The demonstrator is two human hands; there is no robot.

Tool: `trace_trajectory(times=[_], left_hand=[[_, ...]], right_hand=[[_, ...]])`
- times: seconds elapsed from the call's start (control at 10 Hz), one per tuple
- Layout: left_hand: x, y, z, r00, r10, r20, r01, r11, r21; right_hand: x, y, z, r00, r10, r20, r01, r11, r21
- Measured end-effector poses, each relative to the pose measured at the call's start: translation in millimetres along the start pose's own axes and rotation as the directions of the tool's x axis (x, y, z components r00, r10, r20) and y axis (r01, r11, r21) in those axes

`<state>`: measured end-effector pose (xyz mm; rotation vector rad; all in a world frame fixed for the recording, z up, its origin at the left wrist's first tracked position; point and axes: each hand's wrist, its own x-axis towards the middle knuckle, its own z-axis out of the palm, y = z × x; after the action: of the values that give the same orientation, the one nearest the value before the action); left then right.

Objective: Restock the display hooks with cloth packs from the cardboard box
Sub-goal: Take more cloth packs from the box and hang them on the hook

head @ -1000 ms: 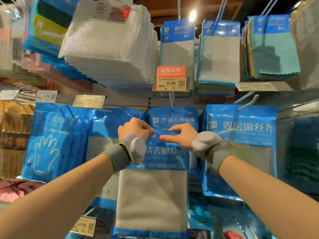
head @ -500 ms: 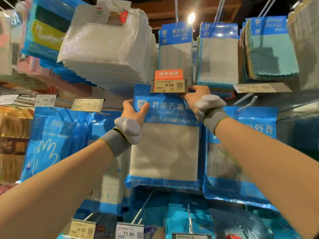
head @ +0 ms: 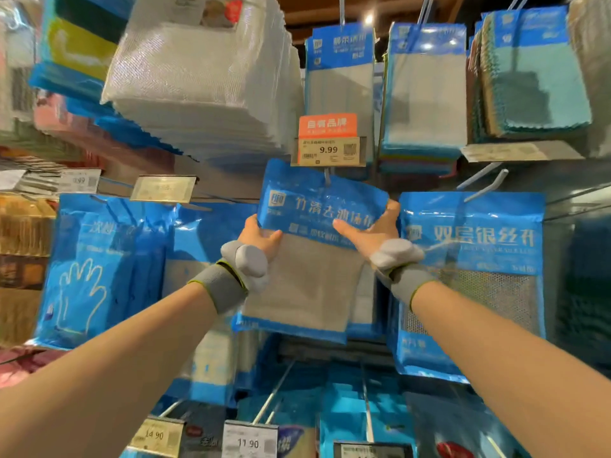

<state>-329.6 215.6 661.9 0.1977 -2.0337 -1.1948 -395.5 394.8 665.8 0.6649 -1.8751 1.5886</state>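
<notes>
A blue cloth pack (head: 310,279) with a grey cloth inside is held up against the display, tilted a little. My left hand (head: 259,239) grips its left edge and my right hand (head: 370,234) grips its right edge near the blue header. The header's top sits at the metal hook (head: 327,178) under the 9.99 price tag (head: 328,150). Whether the hook passes through the pack's hole I cannot tell. The cardboard box is out of view.
Blue glove packs (head: 89,269) hang to the left and a silver mesh cloth pack (head: 472,279) to the right. Stacks of white cloths (head: 198,81) and more cloth packs (head: 426,94) hang above. Lower hooks carry price tags (head: 249,442).
Both hands lifted the pack from chest height up to the hook under the 9.99 tag. Since half a second ago the hands slid lower along the pack's sides.
</notes>
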Motion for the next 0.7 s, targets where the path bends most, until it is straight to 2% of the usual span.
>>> trace_trajectory(times=[0.1,0.2,0.3,0.4,0.5,0.6,0.7], left_hand=[[1.0,-11.7,5.3,0.998,-0.053,-0.013,0.053,0.999,0.002],[0.3,-24.8,11.0,0.995,-0.095,-0.027,0.095,0.995,0.002],[-0.2,-39.2,16.1,0.989,-0.116,-0.086,0.123,0.990,0.069],[1.7,-52.8,25.1,0.985,-0.147,-0.088,0.155,0.984,0.092],[0.4,-61.1,33.9,0.986,-0.152,-0.063,0.154,0.987,0.039],[-9.3,-65.1,44.0,0.989,-0.145,-0.020,0.145,0.989,0.008],[-27.1,-70.2,54.0,0.987,-0.152,0.044,0.154,0.987,-0.042]], right_hand=[[-23.3,41.1,11.4,0.975,-0.214,-0.055,0.216,0.975,0.046],[-24.3,50.2,12.7,0.963,-0.266,-0.038,0.259,0.957,-0.132],[-11.8,53.6,15.6,0.993,-0.115,0.005,0.112,0.954,-0.277],[7.5,66.9,16.5,0.995,-0.022,0.102,0.055,0.940,-0.338],[20.1,71.6,21.5,0.996,-0.004,0.093,0.051,0.863,-0.502],[9.9,71.0,17.9,0.976,0.092,0.199,0.067,0.738,-0.672],[-8.5,66.5,15.1,0.937,0.234,0.257,-0.029,0.790,-0.613]])
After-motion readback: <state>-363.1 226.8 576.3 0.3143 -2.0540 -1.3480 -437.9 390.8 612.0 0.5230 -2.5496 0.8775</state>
